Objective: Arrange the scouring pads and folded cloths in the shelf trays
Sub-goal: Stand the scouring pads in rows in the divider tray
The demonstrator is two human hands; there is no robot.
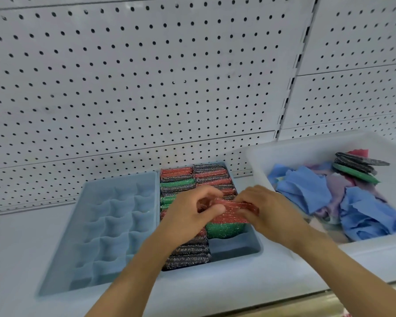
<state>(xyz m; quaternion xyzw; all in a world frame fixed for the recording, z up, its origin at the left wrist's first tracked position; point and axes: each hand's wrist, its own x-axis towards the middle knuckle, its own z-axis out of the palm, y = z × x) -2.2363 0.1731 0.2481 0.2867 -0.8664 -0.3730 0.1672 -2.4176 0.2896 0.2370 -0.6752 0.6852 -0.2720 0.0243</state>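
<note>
A blue tray (249,250) on the shelf holds two rows of glittery scouring pads standing on edge, in red, green and dark grey (188,255). Both hands hold one red scouring pad (236,208) over the right row, above a green pad (224,229). My left hand (192,213) pinches its left end, and my right hand (265,211) grips its right end. A blue divided tray (114,225) with empty cells lies to the left. A white bin (288,154) on the right holds crumpled blue cloths (306,188) and a few loose pads (354,168).
A white pegboard wall (146,76) rises behind the shelf. The white shelf surface (21,248) extends to the left of the trays. The front end of the pad tray's right row shows bare tray floor (231,247).
</note>
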